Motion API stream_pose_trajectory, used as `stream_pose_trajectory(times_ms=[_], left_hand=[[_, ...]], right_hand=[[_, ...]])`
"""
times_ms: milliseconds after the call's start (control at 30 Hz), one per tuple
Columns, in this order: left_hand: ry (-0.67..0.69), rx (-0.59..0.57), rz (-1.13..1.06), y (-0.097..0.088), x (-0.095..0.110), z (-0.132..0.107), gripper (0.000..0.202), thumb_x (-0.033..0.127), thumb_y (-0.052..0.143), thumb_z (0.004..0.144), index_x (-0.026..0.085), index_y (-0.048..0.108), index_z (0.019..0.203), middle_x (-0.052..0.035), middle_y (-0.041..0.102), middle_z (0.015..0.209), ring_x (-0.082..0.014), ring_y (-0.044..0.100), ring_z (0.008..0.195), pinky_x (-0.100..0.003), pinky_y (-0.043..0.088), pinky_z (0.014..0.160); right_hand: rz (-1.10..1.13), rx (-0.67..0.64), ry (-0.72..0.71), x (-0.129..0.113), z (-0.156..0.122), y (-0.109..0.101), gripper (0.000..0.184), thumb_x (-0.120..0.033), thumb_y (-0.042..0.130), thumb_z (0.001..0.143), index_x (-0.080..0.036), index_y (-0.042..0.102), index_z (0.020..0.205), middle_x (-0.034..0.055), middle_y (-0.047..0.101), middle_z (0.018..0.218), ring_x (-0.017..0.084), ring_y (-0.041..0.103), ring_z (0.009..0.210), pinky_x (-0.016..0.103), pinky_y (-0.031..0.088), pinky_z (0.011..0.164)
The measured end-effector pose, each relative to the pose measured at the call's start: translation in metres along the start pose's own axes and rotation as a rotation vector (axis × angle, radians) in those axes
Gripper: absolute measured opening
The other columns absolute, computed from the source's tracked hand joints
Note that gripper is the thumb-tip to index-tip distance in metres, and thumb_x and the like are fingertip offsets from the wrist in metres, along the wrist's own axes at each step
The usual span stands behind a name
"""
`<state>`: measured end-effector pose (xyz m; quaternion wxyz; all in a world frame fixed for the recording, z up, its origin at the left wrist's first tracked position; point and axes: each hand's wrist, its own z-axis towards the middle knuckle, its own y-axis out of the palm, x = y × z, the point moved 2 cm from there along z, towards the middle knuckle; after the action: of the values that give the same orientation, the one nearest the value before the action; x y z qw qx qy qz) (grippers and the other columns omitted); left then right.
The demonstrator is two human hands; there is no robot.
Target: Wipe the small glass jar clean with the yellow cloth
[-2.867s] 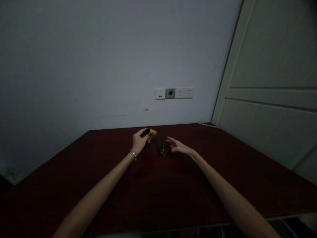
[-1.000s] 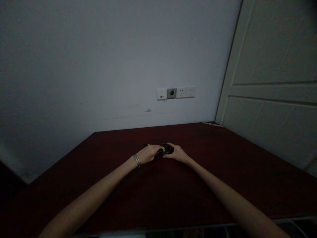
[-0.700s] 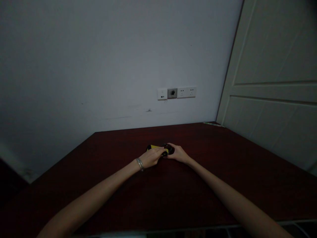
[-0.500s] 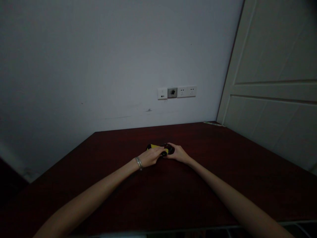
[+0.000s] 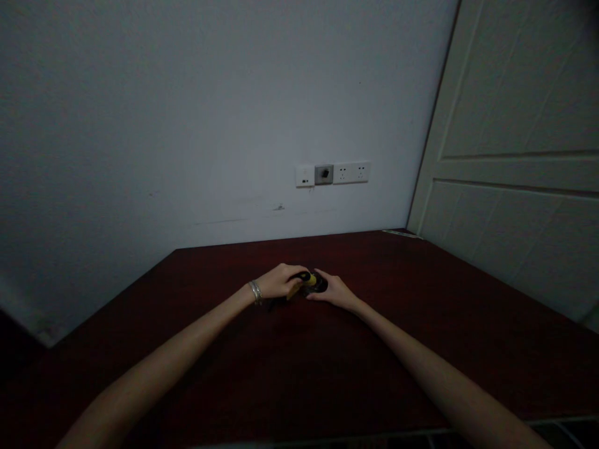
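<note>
Both my hands meet at the middle of a dark red table. My left hand, with a silver bracelet on the wrist, is closed over a yellow and black tool. My right hand curls against a small dark round glass dish and holds it from the right. The tool's end lies at the dish, between the two hands. Most of the tool and the dish is hidden by my fingers, and the room is dim.
A pale wall rises behind the table, with a row of sockets above the far edge. A white panelled door stands along the right side. The table's near edge runs along the bottom of the view.
My left hand, which held the tool raised, has come down to the dish. My right hand has closed in on the dish. In the last half second the tool has tilted under my left hand.
</note>
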<state>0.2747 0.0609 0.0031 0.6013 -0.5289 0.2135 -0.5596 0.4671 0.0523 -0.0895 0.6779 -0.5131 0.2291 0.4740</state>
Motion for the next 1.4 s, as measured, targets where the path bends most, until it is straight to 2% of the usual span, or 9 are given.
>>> stream_pose_trajectory(times_ms=[133,267,433,533,667,800,1000,1167,1400], left_hand=[[-0.081,0.225,-0.117,-0.010,-0.006,0.011,0.028,0.019,0.052,0.083,0.018,0.061,0.110,-0.0069,0.069,0.108,-0.0203,0.064,0.097,-0.032,0.048,0.088],[-0.161,0.491,-0.242,-0.017,-0.022,0.025,0.029,0.024,0.054,0.082,0.015,0.063,0.107,-0.0089,0.069,0.107,-0.0225,0.064,0.096,-0.035,0.050,0.086],[-0.242,0.803,-0.370,-0.020,-0.037,0.034,0.029,0.030,0.054,0.082,0.013,0.063,0.104,-0.0093,0.069,0.099,-0.0227,0.063,0.090,-0.035,0.052,0.080],[-0.257,0.893,-0.426,-0.018,-0.035,0.032,0.031,0.033,0.052,0.084,0.014,0.061,0.107,-0.0092,0.068,0.103,-0.0222,0.063,0.093,-0.035,0.051,0.082],[-0.251,0.863,-0.468,-0.011,-0.025,0.030,0.032,0.034,0.059,0.081,0.014,0.064,0.106,-0.0101,0.068,0.106,-0.0236,0.062,0.098,-0.036,0.050,0.086],[-0.237,0.806,-0.491,-0.006,-0.015,0.033,0.031,0.034,0.065,0.077,0.015,0.067,0.102,-0.0094,0.069,0.106,-0.0241,0.062,0.100,-0.036,0.049,0.088],[-0.255,0.779,-0.515,-0.004,-0.010,0.036,0.032,0.036,0.063,0.079,0.013,0.066,0.101,-0.0101,0.069,0.105,-0.0243,0.063,0.096,-0.038,0.050,0.087],[-0.280,0.648,-0.527,-0.002,-0.020,0.035,0.047,0.036,0.061,0.080,0.013,0.054,0.120,-0.0139,0.063,0.119,-0.0248,0.059,0.110,-0.040,0.047,0.094],[-0.403,0.235,-0.426,0.018,-0.052,0.024,0.084,0.040,0.077,0.062,0.014,0.041,0.133,-0.0219,0.049,0.134,-0.0318,0.049,0.123,-0.048,0.041,0.100]], right_hand=[[0.075,-0.007,0.017,0.005,0.002,0.002,0.098,-0.043,0.084,0.050,-0.020,0.043,0.136,0.0106,0.059,0.128,0.029,0.055,0.118,0.043,0.039,0.103],[0.151,0.019,0.092,0.015,0.005,0.004,0.123,-0.043,0.086,0.042,-0.016,0.025,0.145,0.0195,0.032,0.148,0.032,0.037,0.133,0.046,0.028,0.111],[0.279,-0.019,0.188,0.018,0.011,-0.006,0.128,-0.047,0.086,0.042,-0.013,0.020,0.146,0.0270,0.025,0.148,0.036,0.043,0.128,0.050,0.039,0.103],[0.346,0.002,0.201,0.013,0.015,-0.021,0.116,-0.050,0.083,0.049,-0.016,0.027,0.144,0.0254,0.029,0.147,0.036,0.045,0.127,0.051,0.041,0.100],[0.432,0.088,0.111,-0.007,0.019,-0.037,0.098,-0.047,0.077,0.060,-0.016,0.032,0.141,0.0207,0.039,0.143,0.029,0.044,0.129,0.047,0.037,0.106],[0.494,0.119,0.002,-0.039,0.023,-0.033,0.090,-0.040,0.080,0.055,-0.019,0.042,0.135,0.0140,0.051,0.136,0.025,0.052,0.122,0.044,0.041,0.103],[0.486,0.197,-0.074,-0.073,0.027,-0.016,0.043,-0.036,0.074,0.065,-0.018,0.063,0.102,0.0053,0.069,0.102,0.020,0.065,0.093,0.037,0.051,0.088],[0.481,0.365,-0.047,-0.066,0.031,-0.026,0.038,-0.038,0.074,0.063,-0.016,0.062,0.092,0.0033,0.069,0.090,0.019,0.063,0.083,0.031,0.050,0.079],[0.575,0.578,0.118,-0.025,0.028,-0.048,0.037,-0.037,0.068,0.066,-0.017,0.059,0.095,0.0033,0.070,0.090,0.021,0.064,0.082,0.030,0.051,0.074]])
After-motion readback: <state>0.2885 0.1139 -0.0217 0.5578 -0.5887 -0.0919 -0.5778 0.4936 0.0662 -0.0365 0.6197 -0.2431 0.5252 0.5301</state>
